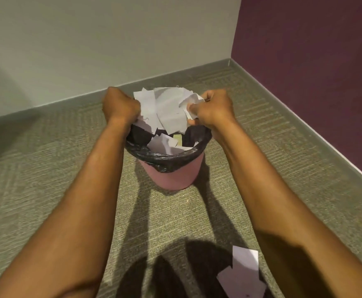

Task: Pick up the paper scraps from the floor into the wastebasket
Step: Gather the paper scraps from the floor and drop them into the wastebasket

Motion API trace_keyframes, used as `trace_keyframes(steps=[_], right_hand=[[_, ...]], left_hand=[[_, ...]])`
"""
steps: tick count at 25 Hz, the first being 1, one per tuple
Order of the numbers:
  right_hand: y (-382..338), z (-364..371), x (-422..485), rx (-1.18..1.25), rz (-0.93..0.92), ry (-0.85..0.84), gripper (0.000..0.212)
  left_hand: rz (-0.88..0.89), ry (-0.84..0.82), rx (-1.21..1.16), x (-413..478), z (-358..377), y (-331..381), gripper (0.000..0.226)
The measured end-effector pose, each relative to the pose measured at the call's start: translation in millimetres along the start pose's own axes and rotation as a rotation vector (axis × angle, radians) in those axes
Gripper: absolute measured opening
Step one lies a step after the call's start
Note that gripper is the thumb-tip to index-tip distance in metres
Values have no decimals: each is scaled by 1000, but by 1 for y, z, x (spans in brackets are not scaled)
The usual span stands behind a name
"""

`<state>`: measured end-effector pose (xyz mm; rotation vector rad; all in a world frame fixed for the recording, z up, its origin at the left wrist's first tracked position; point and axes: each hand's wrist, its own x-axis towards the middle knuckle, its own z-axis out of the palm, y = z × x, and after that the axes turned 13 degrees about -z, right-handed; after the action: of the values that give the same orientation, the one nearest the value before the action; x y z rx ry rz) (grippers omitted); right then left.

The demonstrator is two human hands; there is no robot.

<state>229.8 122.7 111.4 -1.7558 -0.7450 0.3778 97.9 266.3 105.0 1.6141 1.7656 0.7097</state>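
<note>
Both hands, left hand (119, 105) and right hand (213, 107), clutch a bundle of paper scraps (167, 108) just above the pink wastebasket (173, 175). More scraps (243, 274) lie on the carpet (46, 168) near the person.

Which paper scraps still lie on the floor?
The white scraps nearest the person, low in the view on the right. The rest are gripped by the left hand and right hand above the pink wastebasket, or lie inside it.
</note>
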Motion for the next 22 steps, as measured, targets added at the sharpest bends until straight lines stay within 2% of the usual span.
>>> trace_keyframes(steps=[3,5,7,10,11,12,13,15,16,17,18,20,22], right_hand=[[2,12,2,-121,-8,-102,29],[2,15,1,-127,-12,-233,26],[4,12,1,-107,-13,-316,23],[10,-11,-5,-59,-20,-305,22],[13,-23,-9,-28,-14,-268,23],[17,-36,-14,4,7,-216,24],[23,-51,-19,21,39,-155,24],[43,-75,-31,-6,135,-79,23],[60,-86,-37,-62,188,-81,21],[81,-94,-45,-134,252,-113,18],[103,-98,-54,-204,319,-168,15],[142,-98,-78,-349,455,-327,13],[176,-93,-102,-479,548,-466,20]], left_hand=[[28,-108,101,-7,8,-1,14],[46,-172,139,-14,10,-3,20],[129,-121,126,-24,6,-7,18],[304,-43,-71,-63,-2,-25,14],[328,-136,-151,-84,-3,-34,21],[313,-319,-194,-109,-3,-42,28],[267,-543,-152,-133,0,-51,32],[151,-970,123,-169,18,-79,28],[111,-1082,281,-184,34,-101,24],[98,-1124,379,-202,50,-118,21],[144,-1068,427,-218,68,-137,20],[341,-864,546,-244,99,-175,18],[405,-915,795,-271,110,-201,32]])
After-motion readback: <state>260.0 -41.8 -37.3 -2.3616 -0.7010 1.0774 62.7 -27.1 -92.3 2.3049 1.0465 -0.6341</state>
